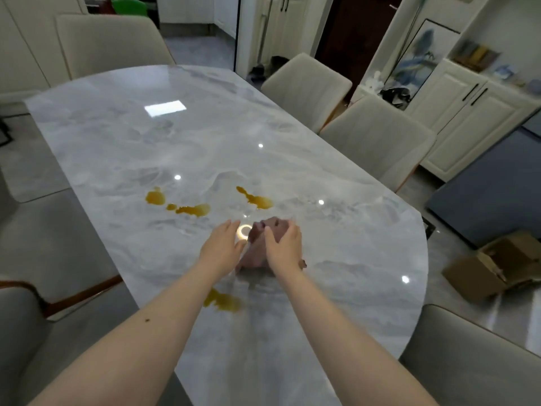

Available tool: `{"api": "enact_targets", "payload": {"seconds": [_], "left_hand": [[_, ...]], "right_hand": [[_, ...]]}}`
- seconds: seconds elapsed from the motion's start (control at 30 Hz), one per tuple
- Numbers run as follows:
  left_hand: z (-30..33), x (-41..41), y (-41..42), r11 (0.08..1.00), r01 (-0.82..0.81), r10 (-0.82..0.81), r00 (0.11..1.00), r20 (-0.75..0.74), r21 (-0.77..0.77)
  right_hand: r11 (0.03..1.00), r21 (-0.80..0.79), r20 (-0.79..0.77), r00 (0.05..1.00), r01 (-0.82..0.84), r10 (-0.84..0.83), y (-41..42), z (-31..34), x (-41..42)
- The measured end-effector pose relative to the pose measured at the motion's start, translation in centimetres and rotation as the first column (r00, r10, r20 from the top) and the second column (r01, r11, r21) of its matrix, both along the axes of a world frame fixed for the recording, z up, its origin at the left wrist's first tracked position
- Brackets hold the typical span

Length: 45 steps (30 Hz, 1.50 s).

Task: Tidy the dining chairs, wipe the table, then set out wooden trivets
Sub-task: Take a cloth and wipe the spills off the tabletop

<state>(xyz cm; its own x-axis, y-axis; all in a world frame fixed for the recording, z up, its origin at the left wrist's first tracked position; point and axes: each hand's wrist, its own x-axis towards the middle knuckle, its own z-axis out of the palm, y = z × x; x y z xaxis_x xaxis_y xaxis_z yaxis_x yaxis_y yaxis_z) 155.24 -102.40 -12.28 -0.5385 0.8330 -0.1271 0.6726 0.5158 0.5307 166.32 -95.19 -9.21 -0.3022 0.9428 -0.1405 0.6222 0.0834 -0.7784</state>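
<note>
A crumpled, dusky-pink cloth (257, 247) lies bunched on the glossy grey marble counter (123, 136), the right hand (285, 244) gripping it, the left hand (221, 247) spread beside it, near amber spills (254, 198).

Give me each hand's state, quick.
Left hand: open, fingers straight, holding nothing, beside the cloth.
Right hand: grips the crumpled brownish-pink cloth on the grey marble table.

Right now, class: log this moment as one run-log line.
phase: wiping | right hand: grips cloth | left hand: open beside cloth | table: amber spills unwiped | trivets: unseen
</note>
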Motion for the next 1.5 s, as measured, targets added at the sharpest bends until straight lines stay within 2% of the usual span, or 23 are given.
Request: {"api": "enact_targets", "payload": {"seconds": [0.03,0.1,0.2,0.27,0.33,0.4,0.53,0.6,0.73,0.83,0.93,1.03,1.2,1.37,1.5], "left_hand": [[-0.7,-0.9,0.5,0.993,0.073,-0.082,0.992,-0.091,-0.093],[-1.7,-2.2,1.3,0.961,0.164,-0.209,0.959,-0.192,-0.224],[-2.8,-4.1,2.7,0.928,0.235,-0.282,0.95,-0.135,-0.29],[-3.3,-5.1,3.8,0.914,0.249,-0.297,0.948,-0.11,-0.322],[-3.8,-6.0,5.1,0.903,0.246,-0.299,0.949,-0.104,-0.353],[-4.1,-6.9,6.4,0.899,0.228,-0.284,0.953,-0.103,-0.373],[-4.8,-7.7,8.3,0.891,0.204,-0.25,0.966,-0.063,-0.405],[-5.4,-7.1,8.6,0.909,0.175,-0.208,0.977,-0.048,-0.378],[-6.8,-7.0,8.4,0.939,0.163,-0.186,0.981,-0.048,-0.302],[-6.9,-7.3,8.3,0.934,0.181,-0.201,0.979,-0.035,-0.31],[-6.5,-7.2,8.3,0.935,0.19,-0.208,0.978,-0.03,-0.301],[-5.9,-7.1,8.0,0.943,0.19,-0.206,0.978,-0.032,-0.272],[-5.3,-7.9,5.4,0.97,0.165,-0.189,0.974,-0.129,-0.177],[-5.7,-11.7,1.4,0.998,-0.004,-0.006,0.986,-0.167,-0.061],[-6.6,-12.5,-0.3,0.998,-0.066,0.065,0.975,-0.213,-0.001]], "right_hand": [[0.999,0.036,0.133,0.991,-0.001,-0.004,0.1,-1.1,-0.5],[0.995,0.092,0.29,0.957,-0.042,0.014,0.3,-2.7,-1.2],[0.974,0.1,0.415,0.898,-0.205,0.147,1.4,-4.5,-2.5],[0.953,0.022,0.494,0.832,-0.302,0.252,2.2,-5.8,-3.2],[0.948,-0.062,0.573,0.767,-0.313,0.29,2.9,-7.0,-3.2],[0.963,-0.062,0.62,0.746,-0.264,0.244,3.9,-8.2,-3.2],[0.989,0.016,0.644,0.758,-0.148,0.103,8.1,-9.1,-4.5],[0.985,0.056,0.647,0.757,-0.16,0.086,10.3,-9.4,-5.3],[0.961,0.126,0.664,0.74,-0.247,0.103,13.9,-10.1,-8.2],[0.934,0.154,0.656,0.741,-0.321,0.147,15.2,-10.5,-11.1],[0.867,0.175,0.641,0.723,-0.466,0.259,14.2,-10.6,-12.1],[0.796,0.191,0.634,0.691,-0.574,0.346,13.4,-10.9,-9.7],[0.828,0.338,0.635,0.758,-0.446,0.149,14.8,-10.9,-7.6],[0.828,0.32,0.564,0.795,-0.46,0.224,14.7,-11.1,-13.5],[0.756,0.264,0.584,0.723,-0.599,0.369,11.7,-11.3,-17.8]]}}
